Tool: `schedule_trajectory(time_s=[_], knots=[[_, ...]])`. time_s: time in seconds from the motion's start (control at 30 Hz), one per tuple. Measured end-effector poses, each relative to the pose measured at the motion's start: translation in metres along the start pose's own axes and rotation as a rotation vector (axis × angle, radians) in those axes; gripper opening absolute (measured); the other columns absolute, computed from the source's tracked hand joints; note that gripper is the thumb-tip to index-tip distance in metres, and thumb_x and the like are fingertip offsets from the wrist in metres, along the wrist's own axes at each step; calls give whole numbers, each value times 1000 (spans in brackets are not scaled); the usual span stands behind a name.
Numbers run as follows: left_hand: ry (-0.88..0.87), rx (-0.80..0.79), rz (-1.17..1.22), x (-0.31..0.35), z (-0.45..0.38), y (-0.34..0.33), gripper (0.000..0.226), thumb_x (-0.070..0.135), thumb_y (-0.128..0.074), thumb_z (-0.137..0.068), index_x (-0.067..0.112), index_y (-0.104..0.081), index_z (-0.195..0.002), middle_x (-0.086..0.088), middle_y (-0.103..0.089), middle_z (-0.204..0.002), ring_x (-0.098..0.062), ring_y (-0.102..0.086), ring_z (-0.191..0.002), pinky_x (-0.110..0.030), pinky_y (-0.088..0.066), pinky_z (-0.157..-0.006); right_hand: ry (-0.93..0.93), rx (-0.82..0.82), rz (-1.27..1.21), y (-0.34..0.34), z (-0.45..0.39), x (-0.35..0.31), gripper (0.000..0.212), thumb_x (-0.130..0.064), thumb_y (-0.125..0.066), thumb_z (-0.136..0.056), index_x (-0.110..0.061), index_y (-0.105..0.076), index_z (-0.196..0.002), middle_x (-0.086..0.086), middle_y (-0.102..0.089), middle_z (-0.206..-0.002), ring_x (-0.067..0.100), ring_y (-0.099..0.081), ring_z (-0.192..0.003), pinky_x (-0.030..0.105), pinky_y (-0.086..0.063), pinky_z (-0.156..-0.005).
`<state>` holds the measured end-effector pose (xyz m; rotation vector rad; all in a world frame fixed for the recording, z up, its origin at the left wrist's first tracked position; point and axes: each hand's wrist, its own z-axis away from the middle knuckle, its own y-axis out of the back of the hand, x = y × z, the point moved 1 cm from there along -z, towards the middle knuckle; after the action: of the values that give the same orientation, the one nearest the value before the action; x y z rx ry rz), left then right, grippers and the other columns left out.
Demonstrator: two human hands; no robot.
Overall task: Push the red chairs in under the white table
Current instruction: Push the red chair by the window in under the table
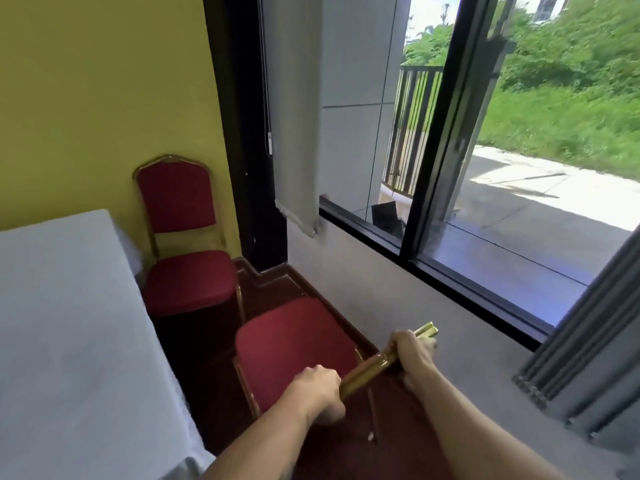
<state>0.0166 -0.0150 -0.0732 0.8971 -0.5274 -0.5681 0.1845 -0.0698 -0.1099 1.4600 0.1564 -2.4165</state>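
Beside the white table (69,323), left hand (320,393) and right hand (414,358), fingers wrapped, grip the near chair (294,344) top rail.

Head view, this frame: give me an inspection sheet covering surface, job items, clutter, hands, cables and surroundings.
Surface: white table at left, covered with a white cloth, nothing on the visible part.
Job's things: near red chair stands clear of the table, gap of dark red carpet between them; far red chair beside the table's far corner, not tucked under.
Clutter: nothing seen.
Grippers: left hand and right hand both closed on the near chair's gold top rail.
Cables: a thin blind cord hangs by the window frame.
Surroundings: yellow wall, grey roller blind, large window, folded grey curtain at right.
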Motion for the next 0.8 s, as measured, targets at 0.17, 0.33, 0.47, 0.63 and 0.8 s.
schedule_trajectory(time_s=[0.17,0.33,0.47,0.63,0.8], knots=[[81,9,13,12,-24,7,35,21,-56,-82,13,-67,-114,-13,-67,-121,-34,-64,-113,-37,-51,-89,3,-183,76,-17,-33,-21,80,-8,-62,-55,-7,-39,-132,22,-58,-95,34,-64,-74,42,-57,-61],[213,7,106,37,-52,19,34,20,-56,-80,14,-67,-112,-11,-68,-119,-32,-64,-110,-36,-50,-86,-15,-366,182,-30,-73,-51,76,-5,-64,-71,-6,-31,-140,16,-55,-88,28,-60,-68,38,-52,-58],[320,33,181,55,-72,30,37,21,-56,-83,14,-65,-118,-10,-65,-124,-32,-62,-114,-38,-51,-93,-27,-487,282,-48,-108,-70,76,-2,-65,-74,-7,-29,-141,17,-55,-87,28,-61,-63,38,-53,-58],[406,42,271,67,-90,42,35,21,-57,-86,12,-63,-120,-11,-64,-120,-31,-63,-109,-37,-50,-84,0,-588,374,-71,-137,-86,80,-3,-67,-74,-7,-29,-144,15,-55,-88,28,-62,-70,41,-59,-63],[434,82,309,67,-99,38,33,31,-53,-85,18,-62,-114,-9,-65,-112,-32,-63,-102,-42,-54,-88,6,-588,419,-80,-148,-94,82,-8,-69,-72,-5,-32,-145,13,-57,-90,28,-64,-77,48,-63,-75]])
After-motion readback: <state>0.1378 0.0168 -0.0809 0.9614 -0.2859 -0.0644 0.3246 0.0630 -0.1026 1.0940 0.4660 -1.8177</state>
